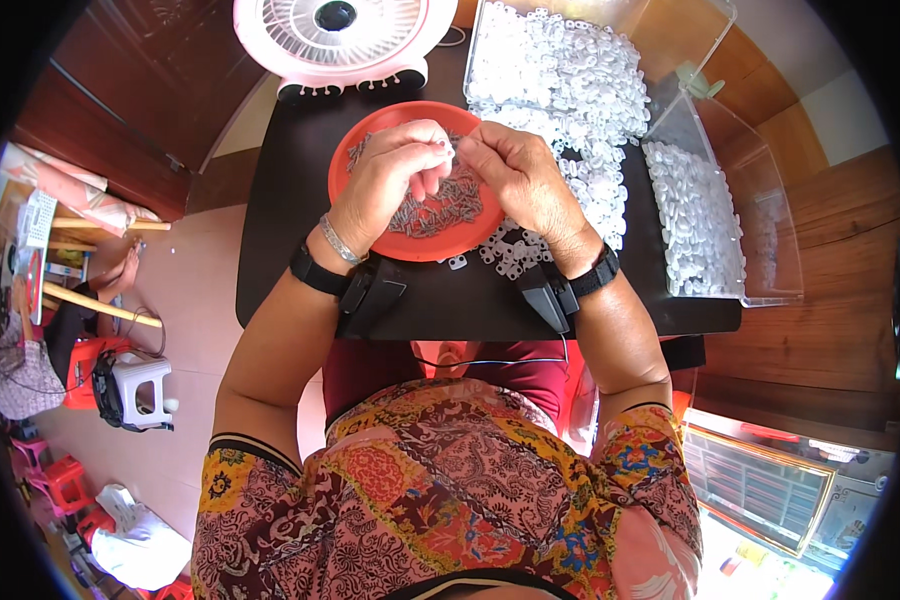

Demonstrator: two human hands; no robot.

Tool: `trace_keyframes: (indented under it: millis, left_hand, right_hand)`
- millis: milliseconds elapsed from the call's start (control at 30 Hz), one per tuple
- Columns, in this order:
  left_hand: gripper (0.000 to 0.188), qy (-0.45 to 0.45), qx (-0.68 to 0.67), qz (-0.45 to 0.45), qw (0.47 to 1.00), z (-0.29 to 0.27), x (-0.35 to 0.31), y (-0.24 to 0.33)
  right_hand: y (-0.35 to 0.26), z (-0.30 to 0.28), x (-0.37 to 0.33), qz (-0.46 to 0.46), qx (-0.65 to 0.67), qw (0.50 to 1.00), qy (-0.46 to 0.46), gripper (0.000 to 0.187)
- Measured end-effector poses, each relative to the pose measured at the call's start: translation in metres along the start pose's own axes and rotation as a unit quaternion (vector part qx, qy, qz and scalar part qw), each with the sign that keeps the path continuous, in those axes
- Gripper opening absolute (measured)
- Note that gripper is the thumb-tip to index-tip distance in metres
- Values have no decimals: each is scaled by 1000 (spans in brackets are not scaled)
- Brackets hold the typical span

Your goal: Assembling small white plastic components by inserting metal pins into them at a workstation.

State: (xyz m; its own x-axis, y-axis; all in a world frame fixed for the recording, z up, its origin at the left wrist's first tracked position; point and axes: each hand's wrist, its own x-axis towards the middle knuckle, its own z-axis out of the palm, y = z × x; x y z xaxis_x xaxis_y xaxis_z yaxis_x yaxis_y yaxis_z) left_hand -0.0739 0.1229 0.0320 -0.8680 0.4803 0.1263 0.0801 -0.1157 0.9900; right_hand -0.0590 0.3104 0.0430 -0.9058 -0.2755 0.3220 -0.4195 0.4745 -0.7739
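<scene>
Both of my hands are raised over a round red-orange tray [337, 165], fingertips almost meeting. My left hand [382, 185] is closed in a pinch on a small white plastic piece [447, 149], mostly covered by the fingers. Thumb and forefinger of my right hand [530, 185] press together right beside it; whatever they grip is too small to make out. Many small grey metal screw-like pieces [438, 208] lie in the tray beneath. To the right of it, loose white plastic pieces with holes [598, 185] spread over the dark table [290, 215].
A pink-and-white fan [345, 65] stands at the far left of the table. Clear boxes of white pieces stand at the back [550, 60] and right [695, 225]. Another person [30, 370] sits far left near a white stool [142, 388]. A thin cable [510, 361] crosses my lap.
</scene>
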Motion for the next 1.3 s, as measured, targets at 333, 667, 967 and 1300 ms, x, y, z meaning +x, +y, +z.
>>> trace_keyframes:
  millis: [333,667,967,1300]
  left_hand:
    - [20,-36,0,22,999,2,-2,-2]
    - [15,15,-192,-71,979,-1,-2,-6]
    - [14,-12,-157,-65,985,-3,-1,-3]
    - [20,-11,26,17,999,7,0,-5]
  right_hand:
    - [-1,3,-1,12,-2,1000,-27,20]
    - [-7,5,-3,-27,-9,1000,2,12]
    - [-2,2,-2,20,-28,999,32,21]
    - [3,7,-1,43,-22,999,-7,20]
